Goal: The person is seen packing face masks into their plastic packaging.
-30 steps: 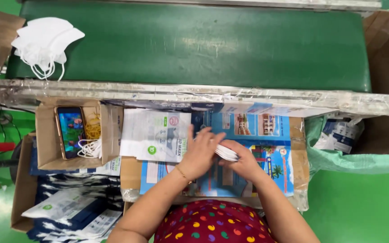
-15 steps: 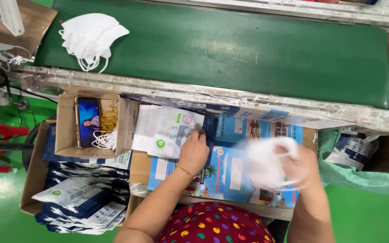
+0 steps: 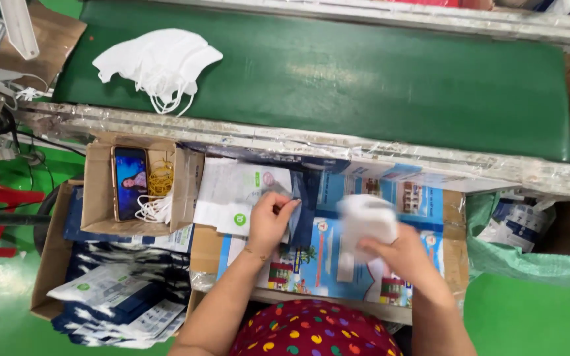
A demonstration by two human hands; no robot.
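White folded face mask (image 3: 366, 221) sits pinched in the right hand's (image 3: 400, 254) grip, while the left hand (image 3: 270, 221) pinches a printed pouch (image 3: 242, 191) on the tabletop (image 3: 430, 198).

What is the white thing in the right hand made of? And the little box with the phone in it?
The white mask in the right hand looks like soft, matte fabric, probably non-woven: it bends and has no shine, though it is blurred. The small box holding the phone looks like plain brown cardboard, dull, with folded flaps and raw edges.
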